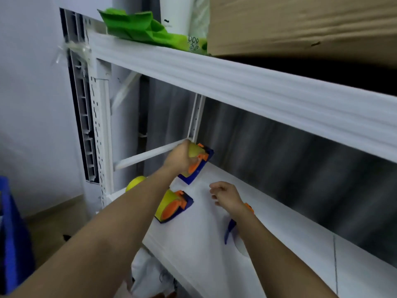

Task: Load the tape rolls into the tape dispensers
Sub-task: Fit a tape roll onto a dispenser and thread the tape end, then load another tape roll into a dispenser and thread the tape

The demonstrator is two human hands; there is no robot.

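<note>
The left hand point(179, 160) has its fingers wrapped round a blue-and-orange plastic tape dispenser point(198, 163) carrying a yellow roll, at the back of the smooth white shelf point(279, 244). Below those fingers lies a second loaded dispenser point(175, 206). The right hand point(227, 195) hovers with fingers loosely curled, holding nothing, beside a third blue dispenser point(231, 230).

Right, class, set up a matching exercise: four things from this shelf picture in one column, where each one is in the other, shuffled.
Things:
1. left hand
2. right hand
3. green bag
4. cardboard box

Places:
A. upper shelf, far right
B. gripping the far loaded tape dispenser
C. upper shelf, left of the box
D. above the white shelf, holding nothing

Pairs: 1-B, 2-D, 3-C, 4-A
</note>
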